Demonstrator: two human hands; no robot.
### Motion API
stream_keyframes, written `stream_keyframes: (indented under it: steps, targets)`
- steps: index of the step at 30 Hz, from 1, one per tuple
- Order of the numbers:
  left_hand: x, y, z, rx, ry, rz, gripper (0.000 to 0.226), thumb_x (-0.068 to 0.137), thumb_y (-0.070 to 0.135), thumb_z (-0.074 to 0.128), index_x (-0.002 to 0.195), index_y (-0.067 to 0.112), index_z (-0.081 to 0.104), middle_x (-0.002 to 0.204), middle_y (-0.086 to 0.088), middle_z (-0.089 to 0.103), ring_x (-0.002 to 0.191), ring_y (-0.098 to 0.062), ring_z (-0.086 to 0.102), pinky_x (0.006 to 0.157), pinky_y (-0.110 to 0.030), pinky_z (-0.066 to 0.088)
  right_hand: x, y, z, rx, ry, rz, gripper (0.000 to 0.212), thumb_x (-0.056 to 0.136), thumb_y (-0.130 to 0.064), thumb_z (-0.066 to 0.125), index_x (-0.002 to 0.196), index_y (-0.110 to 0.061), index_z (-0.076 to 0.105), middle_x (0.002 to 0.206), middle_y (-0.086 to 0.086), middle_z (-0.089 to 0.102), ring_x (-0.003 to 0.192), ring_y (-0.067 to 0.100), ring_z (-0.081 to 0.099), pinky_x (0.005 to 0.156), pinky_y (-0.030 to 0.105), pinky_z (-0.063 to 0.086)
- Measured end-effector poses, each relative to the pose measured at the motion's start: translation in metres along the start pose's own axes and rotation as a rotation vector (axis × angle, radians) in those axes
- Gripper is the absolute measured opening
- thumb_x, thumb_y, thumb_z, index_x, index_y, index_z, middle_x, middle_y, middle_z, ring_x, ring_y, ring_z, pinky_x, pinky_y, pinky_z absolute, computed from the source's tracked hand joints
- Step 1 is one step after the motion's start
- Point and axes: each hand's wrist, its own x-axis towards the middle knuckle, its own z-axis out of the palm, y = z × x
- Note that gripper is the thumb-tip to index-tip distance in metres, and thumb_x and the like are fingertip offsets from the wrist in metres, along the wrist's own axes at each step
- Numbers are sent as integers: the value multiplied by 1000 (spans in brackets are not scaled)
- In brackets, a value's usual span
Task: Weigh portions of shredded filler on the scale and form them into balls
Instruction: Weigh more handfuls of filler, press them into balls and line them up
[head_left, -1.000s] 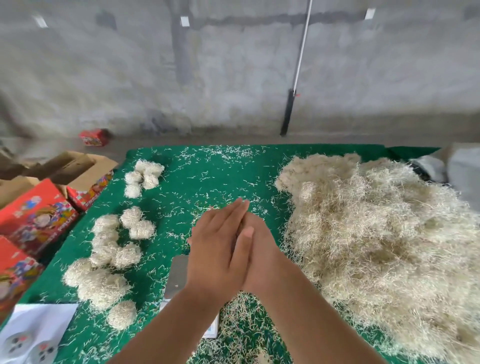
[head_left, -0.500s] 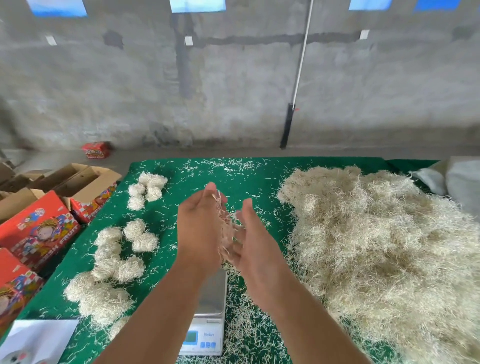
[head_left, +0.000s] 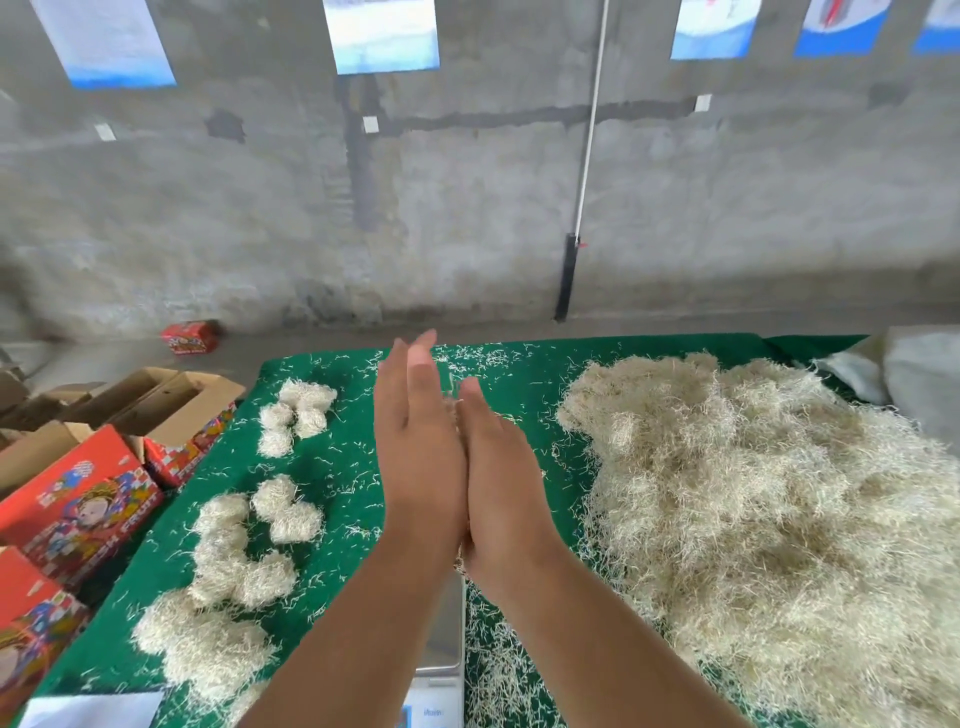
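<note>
Pressing palm to palm above the scale (head_left: 441, 623), the left hand (head_left: 418, 457) and right hand (head_left: 501, 478) keep their fingers straight, with a few strands of shredded filler (head_left: 452, 402) showing between them. This looks like the rolling step; how large the trapped portion is cannot be told. Finished balls (head_left: 244, 551) lie on the green worktop (head_left: 353, 452) to the left, the loose heap (head_left: 769, 509) to the right. Next, the portion likely needs firmer rolling, then setting among the balls.
</note>
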Motion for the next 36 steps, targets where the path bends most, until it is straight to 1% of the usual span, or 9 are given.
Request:
stream_keyframes:
  steps: [5,9,13,16,19,21,26,32,36]
  targets:
    - [7,18,-11,314,-81,426,45,108,47,30,98,50,74,110,51,59,151,0,32,125,-56,22,-2,-21,8,274,-140,160,43,104,-53,55,108,-20,82,109,3,81,105,16,77,95,38,60]
    - [13,22,-21,549,-172,737,46,110,30,29,79,17,60,86,-6,64,116,-11,63,118,-55,36,2,-38,2,457,-181,275,68,95,-77,49,109,-21,84,117,3,79,109,16,76,89,32,60]
    - [2,18,-19,692,-145,864,44,107,33,36,67,22,50,62,12,41,60,-12,35,63,-28,32,2,-39,0,470,-322,414,107,87,-90,38,157,-10,45,163,17,40,148,30,45,127,45,29]
    - [-6,7,-21,608,-72,839,36,103,34,51,72,32,34,62,21,30,59,-3,35,59,-17,24,3,-42,-1,464,-363,451,110,77,-96,48,146,-21,6,164,21,37,141,23,47,128,37,23]
    - [-6,-1,-22,531,31,766,47,101,37,56,63,25,32,55,10,31,55,-5,36,54,-22,27,8,-37,-5,420,-307,459,120,75,-95,55,156,-7,41,154,14,54,142,26,54,123,39,36]
    - [-2,-1,-18,368,39,562,55,101,41,56,58,14,37,51,1,35,50,-10,32,49,-31,30,7,-34,-6,380,-235,428,96,83,-89,52,127,-7,73,120,11,73,115,26,71,101,34,53]
    - [4,0,-14,-2,-75,196,57,98,49,57,59,12,38,52,-6,35,48,-15,35,48,-24,32,11,-23,-8,457,-183,424,77,95,-80,46,92,-12,82,100,9,76,90,23,75,84,32,56]
    - [9,3,-12,484,-142,487,35,93,16,42,108,29,70,111,14,65,124,-17,54,105,-56,41,6,-28,-1,386,-113,264,77,84,-80,64,121,-13,76,116,8,79,106,22,77,101,43,58]
    - [7,6,-13,594,-55,529,42,99,31,36,129,24,65,136,1,61,140,-28,45,114,-56,35,6,-31,3,177,-4,61,56,97,-64,61,93,-11,79,94,8,81,87,23,79,87,41,63]
